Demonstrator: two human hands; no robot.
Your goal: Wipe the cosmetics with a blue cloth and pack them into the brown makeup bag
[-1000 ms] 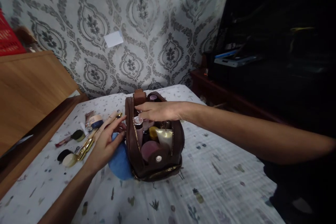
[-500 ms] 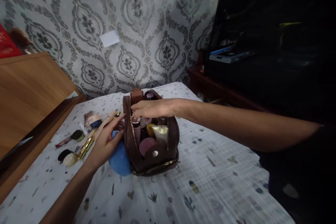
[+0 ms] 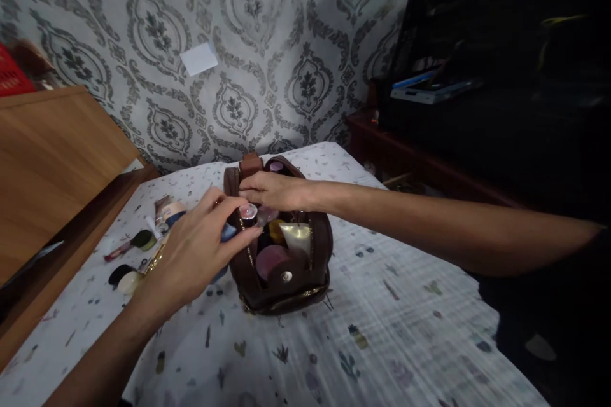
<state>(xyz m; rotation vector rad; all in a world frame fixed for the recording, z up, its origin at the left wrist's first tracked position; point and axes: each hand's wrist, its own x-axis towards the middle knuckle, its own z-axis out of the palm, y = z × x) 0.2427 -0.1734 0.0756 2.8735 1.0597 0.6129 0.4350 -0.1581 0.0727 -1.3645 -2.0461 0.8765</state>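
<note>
A brown cosmetic bag (image 3: pixel 322 254) with gold zips stands unzipped on the bed, filled with a white-gold tube (image 3: pixel 298 238), a round pink item (image 3: pixel 270 261) and other cosmetics. My left hand (image 3: pixel 200 245) is at the bag's left rim, closed around a soft blue thing (image 3: pixel 228 233) that its fingers partly hide. Its thumb and index fingertips straddle a bottle's shiny pink-topped cap (image 3: pixel 248 213) just inside the opening. My right hand (image 3: pixel 274 191) reaches in from the right, fingers stretched flat toward the bag's left inner side; its fingertips are partly hidden.
Left of the bag lie loose cosmetics, among them a green-lidded jar (image 3: pixel 143 240), a black lid (image 3: pixel 121 275) and a blue-and-cream jar (image 3: pixel 172 213). A wooden panel (image 3: pixel 57 152) borders the bed on the left. A patterned wall (image 3: pixel 267 63) rises behind; dark furniture (image 3: pixel 396 152) stands at right.
My left hand has moved up and right from beside the bag to its rim, and the blue thing has risen with it. My right hand stays inside the bag, almost unmoved.
</note>
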